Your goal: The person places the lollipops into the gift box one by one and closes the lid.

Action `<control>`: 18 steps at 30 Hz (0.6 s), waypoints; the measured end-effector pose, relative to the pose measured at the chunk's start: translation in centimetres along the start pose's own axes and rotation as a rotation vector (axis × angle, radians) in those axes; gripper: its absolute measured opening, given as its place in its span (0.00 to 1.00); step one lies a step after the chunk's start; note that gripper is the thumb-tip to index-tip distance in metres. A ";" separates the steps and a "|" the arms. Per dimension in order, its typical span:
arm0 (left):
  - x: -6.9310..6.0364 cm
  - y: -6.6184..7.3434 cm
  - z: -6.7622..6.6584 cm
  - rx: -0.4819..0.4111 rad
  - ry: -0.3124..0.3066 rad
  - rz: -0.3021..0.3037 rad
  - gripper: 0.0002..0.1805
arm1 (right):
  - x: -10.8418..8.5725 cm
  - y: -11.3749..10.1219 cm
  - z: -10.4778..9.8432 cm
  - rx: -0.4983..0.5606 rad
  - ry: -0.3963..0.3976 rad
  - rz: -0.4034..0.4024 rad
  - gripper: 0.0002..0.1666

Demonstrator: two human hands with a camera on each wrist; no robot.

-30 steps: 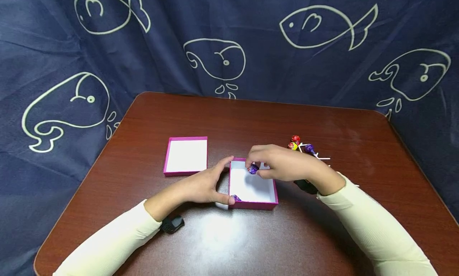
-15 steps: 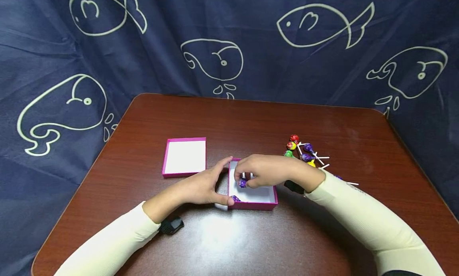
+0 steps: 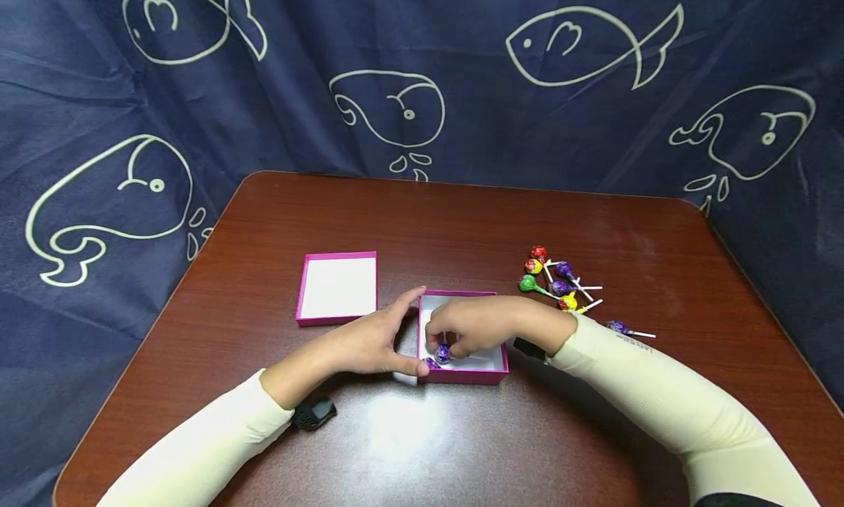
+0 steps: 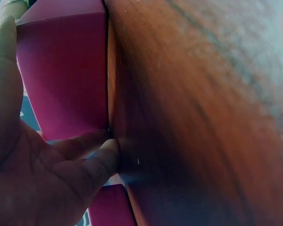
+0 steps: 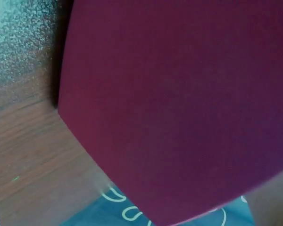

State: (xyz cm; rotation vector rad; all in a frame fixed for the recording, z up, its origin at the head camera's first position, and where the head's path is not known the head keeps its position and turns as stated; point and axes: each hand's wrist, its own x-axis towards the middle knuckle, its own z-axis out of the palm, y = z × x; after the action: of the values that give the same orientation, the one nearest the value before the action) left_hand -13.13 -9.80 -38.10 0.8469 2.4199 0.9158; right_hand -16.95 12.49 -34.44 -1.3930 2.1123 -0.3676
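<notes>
Nearest, a cream left sleeve [image 3: 198,434] and a cream right sleeve [image 3: 666,401] reach over the brown bench [image 3: 461,456], a black wrist device [image 3: 314,413] showing under the left wrist. One pink box [image 3: 469,377], lined in white, sits between the hands. In its near left corner lies one small purple sweet [image 3: 433,363], partly hidden by the thumb. Just beside it, the right hand [image 3: 484,322] reaches inside, fingers bent, pinching one purple lollipop [image 3: 442,353] between thumb and fingertips; this hand blocks much of the box's inside. The left hand [image 3: 365,344] is spread wide along the box's left side, thumb at the near corner, forefinger at the far one. Farther off, apart from the box, one shallow pink lid [image 3: 340,287] lies to the left, white inside up. To the right are seven visible loose lollipops [image 3: 562,288]: three purple, two mainly yellow, one green, one red; the nearest purple one lies right by the sleeve's edge. Behind hangs a dark blue cloth [image 3: 297,111] with five large white sea-creature outlines.
</notes>
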 end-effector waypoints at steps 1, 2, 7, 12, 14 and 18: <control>0.1 0.0 0.0 0.001 0.000 0.007 0.65 | 0.0 0.0 0.0 0.000 -0.001 0.003 0.11; 0.1 0.1 0.0 0.003 0.002 0.014 0.65 | -0.1 0.0 0.1 0.002 -0.001 0.002 0.11; 0.1 0.0 0.0 0.023 0.006 0.034 0.64 | 0.0 0.2 -0.1 0.027 -0.025 0.021 0.10; 0.2 -0.1 0.0 0.025 0.017 0.046 0.64 | 0.1 0.2 -0.2 0.057 -0.061 0.032 0.11; 0.2 -0.1 0.1 0.022 0.020 0.049 0.64 | 0.1 0.2 -0.3 0.075 -0.076 0.030 0.12; 0.2 -0.1 0.2 0.029 0.030 0.051 0.64 | 0.1 0.2 -0.4 0.080 -0.095 0.025 0.14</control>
State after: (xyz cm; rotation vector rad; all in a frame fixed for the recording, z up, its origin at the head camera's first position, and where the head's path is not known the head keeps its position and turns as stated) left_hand -13.19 -9.67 -38.31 0.9162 2.4526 0.9203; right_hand -17.43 12.45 -34.26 -1.3121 2.0144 -0.3644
